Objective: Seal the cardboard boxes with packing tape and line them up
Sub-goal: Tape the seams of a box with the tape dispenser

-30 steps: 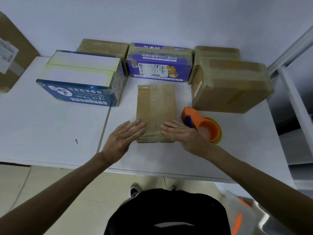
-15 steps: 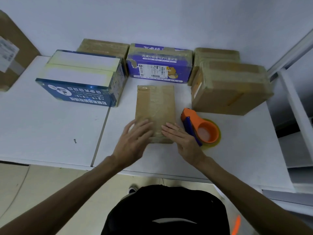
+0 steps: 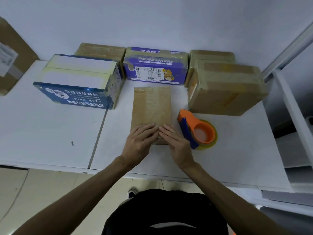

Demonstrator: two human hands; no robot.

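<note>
Left hand and right hand press flat, fingers straight, on the near end of the flat cardboard box near the front edge of the tabletop; uneven pressure may skid it into the tape dispenser

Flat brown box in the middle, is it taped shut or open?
Shut. Shiny tape covers the flat brown box, no flap stands up; left hand and right hand press flat on it.

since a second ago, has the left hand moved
Yes. The left hand slid right across the flat brown box, from its near-left corner to the middle, beside the right hand.
</note>
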